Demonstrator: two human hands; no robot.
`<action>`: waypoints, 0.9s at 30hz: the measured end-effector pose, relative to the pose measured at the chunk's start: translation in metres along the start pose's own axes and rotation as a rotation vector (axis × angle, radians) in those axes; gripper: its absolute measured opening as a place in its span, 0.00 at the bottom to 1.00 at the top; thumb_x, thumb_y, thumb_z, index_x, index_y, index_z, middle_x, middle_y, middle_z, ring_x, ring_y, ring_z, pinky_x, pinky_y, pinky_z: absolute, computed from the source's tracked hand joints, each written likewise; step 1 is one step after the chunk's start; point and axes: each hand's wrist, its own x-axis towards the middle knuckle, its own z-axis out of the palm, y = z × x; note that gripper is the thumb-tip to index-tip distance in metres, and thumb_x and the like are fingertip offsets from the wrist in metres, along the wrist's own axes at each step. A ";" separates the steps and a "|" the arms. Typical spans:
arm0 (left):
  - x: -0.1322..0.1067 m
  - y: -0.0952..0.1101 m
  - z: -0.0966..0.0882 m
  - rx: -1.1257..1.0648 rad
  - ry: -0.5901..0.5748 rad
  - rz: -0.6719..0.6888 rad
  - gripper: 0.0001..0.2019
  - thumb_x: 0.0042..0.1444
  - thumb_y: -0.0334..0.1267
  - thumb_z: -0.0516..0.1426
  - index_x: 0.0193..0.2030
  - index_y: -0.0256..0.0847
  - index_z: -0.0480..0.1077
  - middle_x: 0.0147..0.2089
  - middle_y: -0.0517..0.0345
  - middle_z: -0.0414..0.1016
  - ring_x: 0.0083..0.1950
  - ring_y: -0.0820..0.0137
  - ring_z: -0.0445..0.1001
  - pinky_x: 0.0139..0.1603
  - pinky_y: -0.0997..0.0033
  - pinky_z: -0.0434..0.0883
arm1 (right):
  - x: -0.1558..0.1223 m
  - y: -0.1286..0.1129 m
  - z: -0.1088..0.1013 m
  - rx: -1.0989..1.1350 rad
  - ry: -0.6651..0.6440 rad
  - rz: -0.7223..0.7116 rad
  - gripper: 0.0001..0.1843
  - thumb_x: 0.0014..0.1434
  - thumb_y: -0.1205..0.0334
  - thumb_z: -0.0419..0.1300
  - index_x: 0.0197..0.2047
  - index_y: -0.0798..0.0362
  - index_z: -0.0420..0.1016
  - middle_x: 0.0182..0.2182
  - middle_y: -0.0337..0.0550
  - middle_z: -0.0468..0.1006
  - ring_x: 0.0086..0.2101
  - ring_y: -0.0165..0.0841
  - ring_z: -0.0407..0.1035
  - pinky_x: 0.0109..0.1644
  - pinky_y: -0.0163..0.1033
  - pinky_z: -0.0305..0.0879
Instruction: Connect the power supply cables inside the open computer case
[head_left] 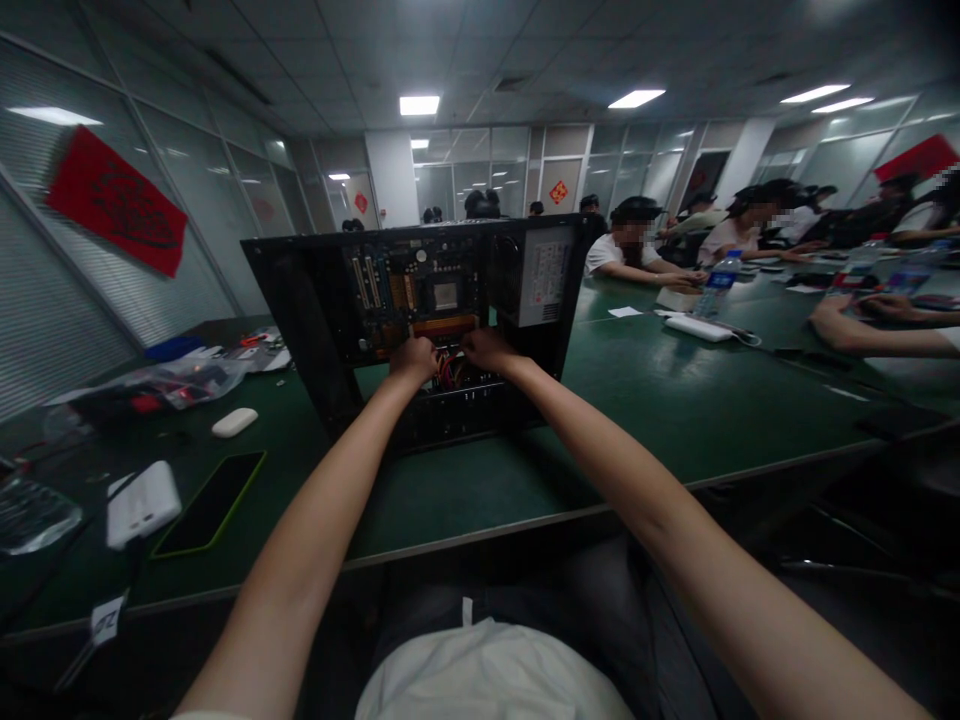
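An open black computer case (300, 300) stands on its side on the green table (660, 400), its inside facing me. A motherboard (420, 285) fills its left half and a grey power supply (544, 275) sits at the upper right. My left hand (412, 357) and my right hand (484, 350) are both inside the case near its lower edge. Their fingers are curled shut around a bundle of red and dark cables (448, 370) below the motherboard.
A phone in a green bumper (210, 503), a white power bank (142, 500) and a white oval mouse (234, 422) lie at the left. Plastic bags of parts (187, 380) sit behind them. Other people sit along the table's right side, with a water bottle (718, 283) and a white box (697, 328).
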 end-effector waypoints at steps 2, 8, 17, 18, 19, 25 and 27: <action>-0.001 0.000 0.000 -0.002 -0.005 0.005 0.16 0.66 0.40 0.52 0.49 0.40 0.80 0.50 0.41 0.81 0.51 0.56 0.79 0.48 0.65 0.74 | 0.000 0.000 0.000 -0.003 -0.002 0.005 0.16 0.67 0.65 0.54 0.50 0.56 0.82 0.48 0.51 0.83 0.49 0.38 0.75 0.49 0.34 0.64; -0.003 0.000 -0.002 0.008 0.009 0.045 0.20 0.69 0.45 0.49 0.48 0.40 0.80 0.49 0.42 0.82 0.52 0.58 0.79 0.49 0.66 0.73 | -0.001 -0.001 0.000 -0.010 0.003 0.000 0.16 0.67 0.65 0.54 0.50 0.55 0.82 0.48 0.50 0.83 0.48 0.38 0.76 0.49 0.34 0.65; -0.004 0.006 -0.003 0.055 0.012 0.024 0.20 0.69 0.44 0.49 0.51 0.37 0.79 0.50 0.37 0.80 0.52 0.54 0.80 0.50 0.61 0.74 | 0.001 0.000 0.000 -0.020 0.018 0.029 0.17 0.67 0.63 0.54 0.50 0.55 0.83 0.47 0.52 0.83 0.48 0.40 0.76 0.49 0.36 0.66; -0.004 0.007 -0.002 0.059 0.014 0.023 0.20 0.69 0.43 0.49 0.51 0.36 0.79 0.50 0.36 0.80 0.52 0.53 0.79 0.50 0.60 0.74 | 0.002 0.000 0.000 -0.019 0.019 0.032 0.17 0.67 0.63 0.54 0.50 0.55 0.83 0.47 0.52 0.83 0.48 0.40 0.76 0.49 0.36 0.66; -0.004 0.008 -0.002 0.063 0.016 0.022 0.20 0.69 0.43 0.49 0.52 0.36 0.79 0.50 0.36 0.80 0.52 0.53 0.79 0.50 0.60 0.74 | 0.003 0.000 0.001 -0.018 0.019 0.034 0.17 0.67 0.63 0.54 0.50 0.55 0.83 0.47 0.52 0.83 0.48 0.40 0.76 0.49 0.36 0.66; -0.001 0.009 0.002 0.080 0.034 0.007 0.19 0.68 0.43 0.51 0.52 0.34 0.79 0.51 0.33 0.79 0.54 0.51 0.79 0.52 0.60 0.74 | 0.007 0.001 0.005 -0.015 0.029 0.039 0.16 0.65 0.65 0.55 0.48 0.56 0.83 0.46 0.53 0.83 0.47 0.41 0.76 0.48 0.36 0.66; 0.000 0.009 0.003 0.080 0.035 0.001 0.19 0.67 0.44 0.52 0.52 0.34 0.79 0.51 0.33 0.79 0.55 0.52 0.78 0.53 0.61 0.74 | 0.008 0.001 0.006 -0.012 0.028 0.037 0.16 0.64 0.66 0.55 0.48 0.56 0.83 0.46 0.54 0.83 0.47 0.41 0.76 0.48 0.36 0.66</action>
